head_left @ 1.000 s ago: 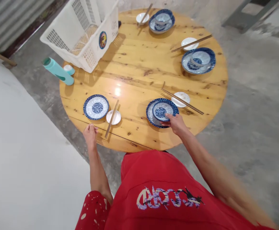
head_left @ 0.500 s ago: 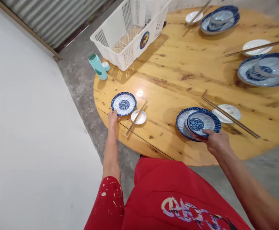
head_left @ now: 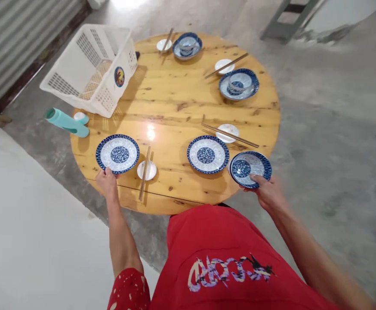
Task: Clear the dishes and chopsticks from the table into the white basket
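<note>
My left hand (head_left: 108, 183) grips the near rim of a blue-and-white plate (head_left: 117, 153), thumb on top and fingers hidden beneath. The plate is over the table's left side; whether it rests there I cannot tell. Out past the table's right edge, my right hand (head_left: 267, 189) holds a blue-and-white bowl (head_left: 251, 168) by its rim, thumb inside. A second edge shows at its left, so it may be a stack. Just left of the bowl lies another blue-and-white plate (head_left: 208, 154). Chopsticks (head_left: 229, 134) cross a small white saucer (head_left: 228, 129) behind it.
The round wooden table (head_left: 171, 112) also bears a saucer (head_left: 151, 171) with chopsticks (head_left: 144, 173), two bowl-topped plates at the back, a white plastic basket (head_left: 106, 88) and a turquoise bottle (head_left: 68, 122) at the left edge. A white wall (head_left: 29, 224) stands close on the left.
My right hand has carried the bowl off to the right, away from above the right plate, which is now uncovered. My left hand still grips its plate. The view has shifted.
</note>
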`<move>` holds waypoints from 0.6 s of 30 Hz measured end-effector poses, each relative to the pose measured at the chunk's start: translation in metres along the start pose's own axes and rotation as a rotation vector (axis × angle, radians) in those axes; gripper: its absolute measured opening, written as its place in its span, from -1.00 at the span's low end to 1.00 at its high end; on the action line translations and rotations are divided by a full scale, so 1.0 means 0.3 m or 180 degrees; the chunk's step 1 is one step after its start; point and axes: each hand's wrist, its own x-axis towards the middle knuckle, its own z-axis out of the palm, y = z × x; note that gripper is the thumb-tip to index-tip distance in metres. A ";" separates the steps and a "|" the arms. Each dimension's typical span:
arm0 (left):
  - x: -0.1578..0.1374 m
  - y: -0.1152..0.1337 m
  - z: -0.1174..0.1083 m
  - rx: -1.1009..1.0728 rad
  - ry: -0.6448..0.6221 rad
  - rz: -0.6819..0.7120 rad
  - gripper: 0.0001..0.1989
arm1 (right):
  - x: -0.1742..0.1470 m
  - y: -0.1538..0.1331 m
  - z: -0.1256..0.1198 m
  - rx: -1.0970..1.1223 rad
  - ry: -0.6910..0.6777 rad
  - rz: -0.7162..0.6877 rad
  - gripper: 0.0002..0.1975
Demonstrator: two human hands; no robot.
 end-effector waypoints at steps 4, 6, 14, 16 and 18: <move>-0.113 0.139 0.065 -0.0279 -0.0417 0.0138 -0.76 | -0.025 0.035 -0.065 0.0200 0.0096 -0.0001 -0.76; -0.193 0.200 0.136 -0.0451 -0.0852 0.0138 -0.76 | -0.036 0.038 -0.074 0.0288 0.0156 0.0004 -0.76; -0.490 0.315 0.443 -0.0531 -0.2348 0.0201 -0.75 | -0.049 0.019 -0.101 0.0445 0.0247 0.0084 -0.77; -0.524 0.324 0.489 -0.0300 -0.2461 0.0296 -0.75 | -0.050 0.024 -0.118 0.0456 0.0280 0.0092 -0.75; -0.544 0.330 0.521 0.0030 -0.2475 0.0364 -0.73 | -0.049 0.032 -0.132 0.0482 0.0300 0.0121 -0.74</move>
